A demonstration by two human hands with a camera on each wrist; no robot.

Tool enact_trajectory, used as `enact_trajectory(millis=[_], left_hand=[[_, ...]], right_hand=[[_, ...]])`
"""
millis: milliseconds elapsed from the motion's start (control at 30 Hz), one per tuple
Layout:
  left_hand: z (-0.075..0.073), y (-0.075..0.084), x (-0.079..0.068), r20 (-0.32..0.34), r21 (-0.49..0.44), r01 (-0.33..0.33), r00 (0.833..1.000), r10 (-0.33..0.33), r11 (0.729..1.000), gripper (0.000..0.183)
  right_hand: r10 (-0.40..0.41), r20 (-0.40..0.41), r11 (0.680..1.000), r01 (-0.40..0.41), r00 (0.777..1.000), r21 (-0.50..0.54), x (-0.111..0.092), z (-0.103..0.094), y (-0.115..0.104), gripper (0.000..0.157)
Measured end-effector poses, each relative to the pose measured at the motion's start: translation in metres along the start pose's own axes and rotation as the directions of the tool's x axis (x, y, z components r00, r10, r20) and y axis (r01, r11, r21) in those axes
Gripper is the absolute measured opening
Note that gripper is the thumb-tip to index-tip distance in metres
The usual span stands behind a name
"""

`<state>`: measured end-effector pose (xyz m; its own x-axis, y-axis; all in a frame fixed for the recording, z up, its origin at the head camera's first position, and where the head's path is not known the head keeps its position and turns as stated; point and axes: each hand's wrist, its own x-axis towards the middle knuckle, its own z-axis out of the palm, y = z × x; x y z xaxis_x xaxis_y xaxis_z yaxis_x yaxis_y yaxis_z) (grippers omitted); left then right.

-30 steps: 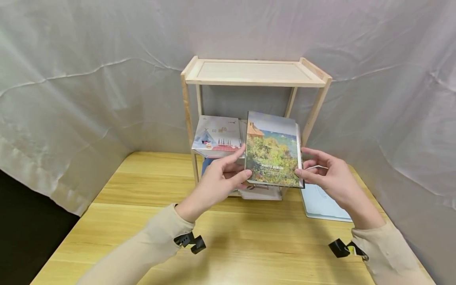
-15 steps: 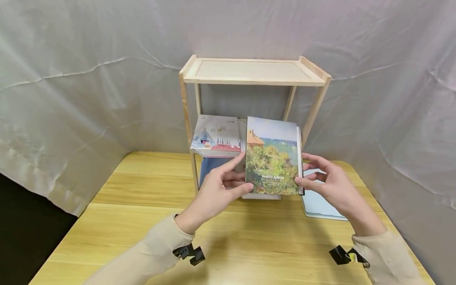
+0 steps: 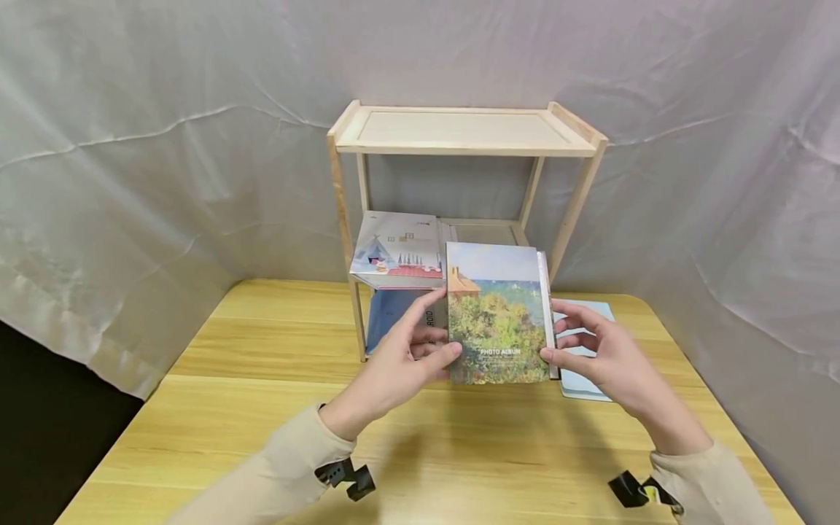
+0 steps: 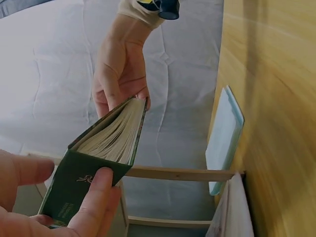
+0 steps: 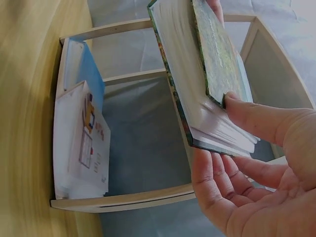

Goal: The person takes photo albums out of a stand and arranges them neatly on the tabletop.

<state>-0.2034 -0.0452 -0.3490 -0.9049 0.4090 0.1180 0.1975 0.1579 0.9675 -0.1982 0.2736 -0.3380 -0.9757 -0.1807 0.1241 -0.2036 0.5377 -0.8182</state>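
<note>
A photo album (image 3: pixel 500 313) with a painted garden and sea on its cover is held up in front of the wooden shelf (image 3: pixel 466 131). My left hand (image 3: pixel 407 357) grips its spine side, thumb on the front cover. At the opposite edge my right hand (image 3: pixel 600 357) pinches the covers between thumb and fingers. The left wrist view shows the dark green spine (image 4: pixel 74 192) under the left fingers and the page block fanned slightly. In the right wrist view the album (image 5: pixel 217 54) has its page edges facing the camera, with the right thumb on the front cover.
On the middle tier lies a white book (image 3: pixel 400 248) with a tent picture. Below it, a blue book (image 3: pixel 387 313) and a white illustrated book (image 5: pixel 89 143) sit on the lower tier. A light blue book (image 3: pixel 587 386) lies on the wooden table (image 3: pixel 262 335), right of the shelf.
Both hands have drawn the album down and toward the person, away from the shelf. More of the middle tier's right side now shows behind it.
</note>
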Motion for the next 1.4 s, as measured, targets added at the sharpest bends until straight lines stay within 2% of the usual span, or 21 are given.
enact_trajectory(millis=[100,333,600,767,1033,1400], left_hand=[[0.002,-0.004,-0.002,0.002,-0.023,0.011,1.000,-0.011,1.000,0.074],[0.009,-0.011,-0.004,0.034,-0.151,0.035,0.999,-0.031,0.988,0.077],[0.015,-0.015,-0.009,0.044,-0.164,0.049,0.998,-0.042,0.985,0.078],[0.019,-0.017,-0.013,0.053,-0.188,0.064,0.997,-0.055,0.980,0.081],[0.024,-0.020,-0.020,0.068,-0.204,0.093,0.994,-0.080,0.975,0.083],[0.032,-0.025,-0.026,0.090,-0.214,0.115,0.991,-0.097,0.970,0.082]], right_hand=[[-0.008,-0.003,1.000,0.008,1.000,-0.001,-0.003,0.003,0.003,0.076],[-0.005,-0.005,1.000,0.005,1.000,-0.010,-0.010,0.005,0.009,0.076],[-0.002,-0.009,1.000,0.002,1.000,-0.011,-0.019,0.006,0.014,0.080],[-0.018,-0.003,1.000,0.018,1.000,0.019,-0.025,0.006,0.016,0.081],[0.000,0.012,0.999,0.000,1.000,0.046,-0.033,0.009,0.021,0.082],[0.017,-0.022,1.000,-0.017,1.000,0.001,-0.043,0.015,0.031,0.067]])
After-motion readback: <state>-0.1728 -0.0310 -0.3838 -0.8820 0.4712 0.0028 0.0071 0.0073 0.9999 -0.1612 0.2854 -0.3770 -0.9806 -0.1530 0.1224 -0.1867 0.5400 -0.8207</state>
